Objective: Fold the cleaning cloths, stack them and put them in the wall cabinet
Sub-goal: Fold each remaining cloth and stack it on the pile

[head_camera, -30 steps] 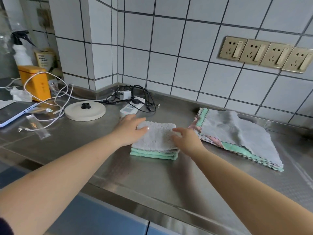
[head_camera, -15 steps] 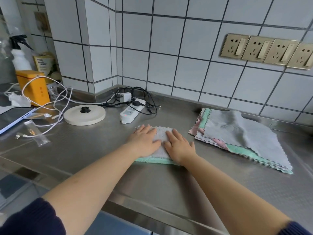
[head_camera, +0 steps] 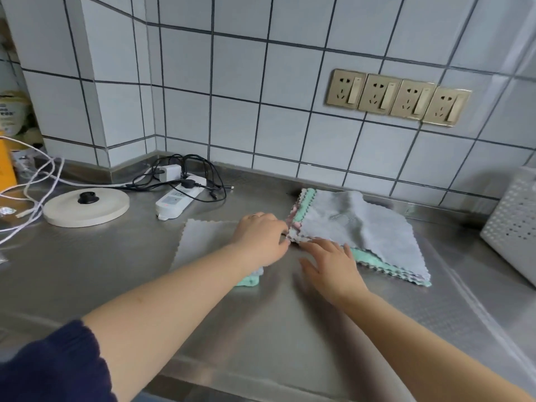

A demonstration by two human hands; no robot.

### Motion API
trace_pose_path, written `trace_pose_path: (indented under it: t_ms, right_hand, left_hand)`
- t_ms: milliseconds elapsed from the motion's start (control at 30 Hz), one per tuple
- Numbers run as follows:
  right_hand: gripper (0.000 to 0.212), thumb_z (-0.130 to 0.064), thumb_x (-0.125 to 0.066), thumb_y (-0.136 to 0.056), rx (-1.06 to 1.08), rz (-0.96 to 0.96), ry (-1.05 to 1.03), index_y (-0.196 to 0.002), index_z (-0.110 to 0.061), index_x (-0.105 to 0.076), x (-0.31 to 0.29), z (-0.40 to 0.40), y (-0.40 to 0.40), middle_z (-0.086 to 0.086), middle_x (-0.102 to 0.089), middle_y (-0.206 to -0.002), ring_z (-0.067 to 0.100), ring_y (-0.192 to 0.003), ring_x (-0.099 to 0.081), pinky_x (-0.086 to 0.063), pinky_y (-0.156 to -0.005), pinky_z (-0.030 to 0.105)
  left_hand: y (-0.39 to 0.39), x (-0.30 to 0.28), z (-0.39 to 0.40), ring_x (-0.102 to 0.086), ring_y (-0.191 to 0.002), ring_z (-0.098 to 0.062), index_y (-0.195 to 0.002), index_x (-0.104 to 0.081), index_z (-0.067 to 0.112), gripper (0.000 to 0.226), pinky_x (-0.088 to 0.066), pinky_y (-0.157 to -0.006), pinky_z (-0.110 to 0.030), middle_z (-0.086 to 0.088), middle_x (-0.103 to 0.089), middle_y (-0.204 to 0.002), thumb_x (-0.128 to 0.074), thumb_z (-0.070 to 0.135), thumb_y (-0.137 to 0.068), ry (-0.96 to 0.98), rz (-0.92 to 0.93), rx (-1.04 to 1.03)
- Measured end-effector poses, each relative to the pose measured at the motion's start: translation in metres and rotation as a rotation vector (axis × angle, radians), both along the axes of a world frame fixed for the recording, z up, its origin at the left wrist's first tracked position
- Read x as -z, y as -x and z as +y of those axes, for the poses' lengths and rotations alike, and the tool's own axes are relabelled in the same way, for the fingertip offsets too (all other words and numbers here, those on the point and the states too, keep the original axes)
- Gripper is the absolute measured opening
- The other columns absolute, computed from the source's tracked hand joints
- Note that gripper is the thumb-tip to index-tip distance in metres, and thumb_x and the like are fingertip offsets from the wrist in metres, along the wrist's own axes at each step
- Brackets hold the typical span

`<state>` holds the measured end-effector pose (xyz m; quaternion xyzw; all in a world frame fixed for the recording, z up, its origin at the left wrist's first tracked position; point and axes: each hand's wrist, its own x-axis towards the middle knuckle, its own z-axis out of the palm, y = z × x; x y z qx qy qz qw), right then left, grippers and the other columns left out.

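A folded stack of cloths (head_camera: 203, 242), grey on top and green below, lies on the steel counter (head_camera: 290, 329) under my left forearm. To its right sits a loose pile of unfolded cloths (head_camera: 362, 227), grey on top with green and pink edges showing. My left hand (head_camera: 261, 242) lies across the right part of the folded stack, and its bent fingertips meet the near-left corner of the loose pile. Whether they pinch it is unclear. My right hand (head_camera: 333, 265) is flat with spread fingers, its fingertips at the pile's near edge.
A white power strip (head_camera: 177, 200) with black cables and a charger lies behind the folded stack. A round cream lid (head_camera: 87, 208) and white cords sit at the left. A white perforated basket (head_camera: 513, 227) stands at the right. Wall sockets (head_camera: 397, 97) are mounted above.
Both hands have left the top of the folded stack and moved right to the near-left corner of the unfolded pile. The view has turned to the right.
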<state>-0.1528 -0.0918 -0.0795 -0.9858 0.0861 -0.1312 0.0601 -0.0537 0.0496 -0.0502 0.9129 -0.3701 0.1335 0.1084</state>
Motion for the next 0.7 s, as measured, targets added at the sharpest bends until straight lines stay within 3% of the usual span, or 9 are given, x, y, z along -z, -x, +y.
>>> trace_pose_path:
  t_ms: [167, 333, 500, 600, 700]
  right_hand:
    - [0.031, -0.030, -0.046, -0.095, 0.111, -0.086, -0.020, -0.122, -0.032, -0.060, -0.012, -0.063, 0.023, -0.005, -0.051, -0.133, 0.021, -0.126, -0.043, -0.025, -0.111, 0.043]
    - [0.032, -0.024, -0.046, -0.094, 0.194, -0.032, -0.058, -0.123, -0.027, -0.061, -0.008, -0.103, 0.036, -0.001, -0.042, -0.146, 0.024, -0.131, -0.041, -0.027, -0.110, 0.032]
    - [0.040, -0.019, -0.044, -0.094, 0.207, -0.062, -0.175, -0.132, -0.024, -0.053, -0.006, -0.124, 0.036, -0.005, -0.044, -0.145, 0.020, -0.128, -0.045, -0.036, -0.098, 0.025]
    - [0.043, -0.012, -0.043, -0.091, 0.177, -0.134, -0.242, -0.130, -0.029, -0.053, -0.005, -0.128, 0.033, -0.009, -0.051, -0.134, 0.016, -0.119, -0.050, -0.036, -0.084, 0.020]
    - [0.053, -0.007, -0.039, -0.090, 0.178, -0.171, -0.281, -0.132, -0.036, -0.049, -0.007, -0.128, 0.029, -0.011, -0.048, -0.133, 0.015, -0.116, -0.051, -0.039, -0.083, 0.022]
  left_hand:
    - [0.007, 0.008, -0.058, -0.054, -0.109, -0.025, -0.105, -0.065, 0.025, 0.027, -0.043, -0.090, -0.033, -0.001, -0.062, -0.111, -0.046, 0.032, -0.087, -0.004, -0.021, 0.074]
    - [0.002, 0.019, -0.088, -0.057, -0.107, -0.013, -0.103, -0.067, 0.042, 0.030, -0.035, -0.099, -0.030, 0.011, -0.066, -0.107, -0.048, 0.026, -0.086, 0.036, -0.011, 0.161]
    - [-0.009, 0.020, -0.098, -0.058, -0.104, -0.024, -0.109, -0.060, 0.028, 0.029, -0.045, -0.079, -0.032, 0.002, -0.063, -0.114, -0.047, 0.012, -0.088, 0.060, 0.061, 0.113]
    - [-0.015, 0.016, -0.100, -0.059, -0.101, -0.023, -0.104, -0.060, 0.026, 0.017, -0.047, -0.075, -0.033, 0.004, -0.064, -0.111, -0.048, 0.024, -0.092, 0.084, 0.103, 0.111]
    - [-0.012, 0.011, -0.103, -0.058, -0.098, -0.023, -0.101, -0.054, 0.022, 0.021, -0.044, -0.072, -0.033, 0.005, -0.063, -0.108, -0.052, 0.039, -0.091, 0.117, 0.076, 0.137]
